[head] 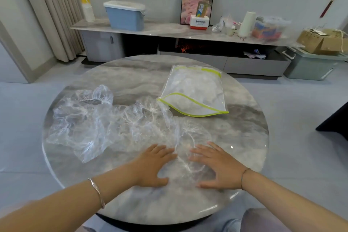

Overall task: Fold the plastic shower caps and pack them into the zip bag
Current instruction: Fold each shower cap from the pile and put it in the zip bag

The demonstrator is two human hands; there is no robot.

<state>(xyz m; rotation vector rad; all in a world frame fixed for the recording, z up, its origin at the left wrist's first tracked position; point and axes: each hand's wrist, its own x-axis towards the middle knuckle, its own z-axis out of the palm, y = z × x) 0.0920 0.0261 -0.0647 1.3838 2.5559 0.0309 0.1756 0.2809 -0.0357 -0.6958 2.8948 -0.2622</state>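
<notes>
In the head view, the left hand (153, 165) and the right hand (216, 167) both lie flat with fingers spread, palms down on one clear cap (185, 149) near the front of the round table (250, 137). Neither hand grips anything; they press the film against the marble. More caps (84, 122) lie in a loose, crumpled heap to the left, and some of this film reaches toward the pressed cap and seems to overlap it.

The bag (195, 90) lies further back on the right, its mouth with the green zip open toward the person. Something clear seems already inside, but I cannot tell how much.

The risk, I think, is the slippery film: it can slide on the smooth marble when folded, or spring open again after the hands lift. Because the caps overlap, pulling one may drag the others. The heap at the left is near the table edge and could slip off.

There is free room between the hands and the bag, and at the right side of the table.
</notes>
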